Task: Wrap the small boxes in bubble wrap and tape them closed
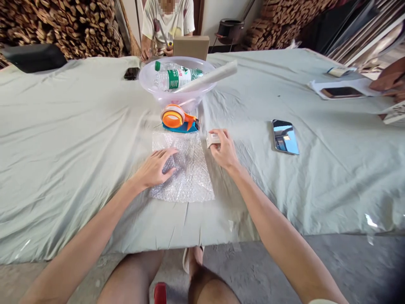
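A sheet of bubble wrap (193, 177) lies flat on the cloth-covered table in front of me. My left hand (158, 167) rests on its left part with the fingers spread. Just past its right edge, my right hand (224, 150) grips a small white box (214, 139) between thumb and fingers; part of the box is hidden by the hand. An orange and blue tape dispenser (180, 119) with a roll of tape touches or nearly touches the far edge of the wrap.
Behind the dispenser stands a translucent basin (177, 100) holding plastic bottles (177, 79) and a white roll (218, 76). Phones (284, 137) lie to the right and far left. Across the table sits a person (167, 25) by a cardboard box (191, 47). Another person's hand (390, 82) shows at right.
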Demonstrator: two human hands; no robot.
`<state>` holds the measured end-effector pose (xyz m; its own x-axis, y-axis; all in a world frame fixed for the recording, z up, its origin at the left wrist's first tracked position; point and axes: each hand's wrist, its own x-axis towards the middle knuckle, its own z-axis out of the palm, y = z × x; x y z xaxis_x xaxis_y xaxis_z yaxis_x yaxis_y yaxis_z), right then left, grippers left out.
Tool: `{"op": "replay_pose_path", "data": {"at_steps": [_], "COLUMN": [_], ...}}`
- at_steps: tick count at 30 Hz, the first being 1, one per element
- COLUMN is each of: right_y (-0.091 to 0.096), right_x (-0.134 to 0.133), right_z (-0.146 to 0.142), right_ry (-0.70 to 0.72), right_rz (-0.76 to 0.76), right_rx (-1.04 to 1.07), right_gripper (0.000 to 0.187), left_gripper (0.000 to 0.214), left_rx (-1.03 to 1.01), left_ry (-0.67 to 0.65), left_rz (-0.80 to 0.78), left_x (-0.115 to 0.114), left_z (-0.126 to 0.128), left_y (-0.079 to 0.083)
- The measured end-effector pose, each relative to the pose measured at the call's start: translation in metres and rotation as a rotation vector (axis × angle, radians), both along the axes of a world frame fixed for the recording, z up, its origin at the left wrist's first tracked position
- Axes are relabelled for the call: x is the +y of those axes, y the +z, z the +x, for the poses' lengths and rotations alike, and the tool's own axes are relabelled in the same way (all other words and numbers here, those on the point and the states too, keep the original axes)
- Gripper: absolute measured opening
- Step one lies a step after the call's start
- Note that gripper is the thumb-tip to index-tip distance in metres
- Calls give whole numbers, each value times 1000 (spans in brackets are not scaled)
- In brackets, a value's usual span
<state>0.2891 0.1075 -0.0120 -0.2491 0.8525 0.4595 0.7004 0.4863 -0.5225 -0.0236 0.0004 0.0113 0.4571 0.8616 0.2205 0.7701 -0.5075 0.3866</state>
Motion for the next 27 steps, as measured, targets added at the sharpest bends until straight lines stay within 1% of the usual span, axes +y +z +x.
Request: {"op": "replay_pose_path", "data": {"at_steps": [1, 3, 5, 7, 9, 10, 12, 14, 18, 22, 24, 27], "right_y": [0, 3, 8, 14, 18, 18, 17, 13, 10, 16, 21, 23], "right_x": [1, 0, -5, -15, -27, -32, -39, -38, -30, -29, -29, -25], "right_z": [1, 2, 0, -6, -17, -23, -31, -34, -28, -23, -21, -14], "right_ry": [-15, -39, -25, 73, 246, 337, 464, 505, 488, 448, 351, 127], "right_rz": [13, 50, 102, 143, 142, 125, 79, 37, -3, 12, 49, 101], "right_rx": [-10, -18, -14, -25, -72, -106, -172, -218, -258, -261, -231, -172], "right_gripper": [52, 56, 62, 64, 54, 48, 42, 47, 55, 48, 45, 54], "left_gripper": [58, 65, 73, 89, 104, 108, 107, 98, 76, 60, 57, 57], "left_rx": [18, 53, 78, 90, 89, 85, 74, 68, 87, 103, 103, 91], "left_ry": [-10, -28, -38, -41, -33, -24, 1, 27, 30, -28, -47, -44], "left_rz": [-19, -58, -93, -116, -122, -120, -106, -84, -41, -37, -43, -49], "left_x": [0, -1, -2, -1, 0, 1, 5, 8, 13, 12, 11, 11], "left_z": [0, 0, 0, -1, -3, -4, -9, -16, -23, -21, -19, -20], "left_y": [-1, -2, -4, -6, -7, -6, -4, -1, 3, 3, 2, 0]}}
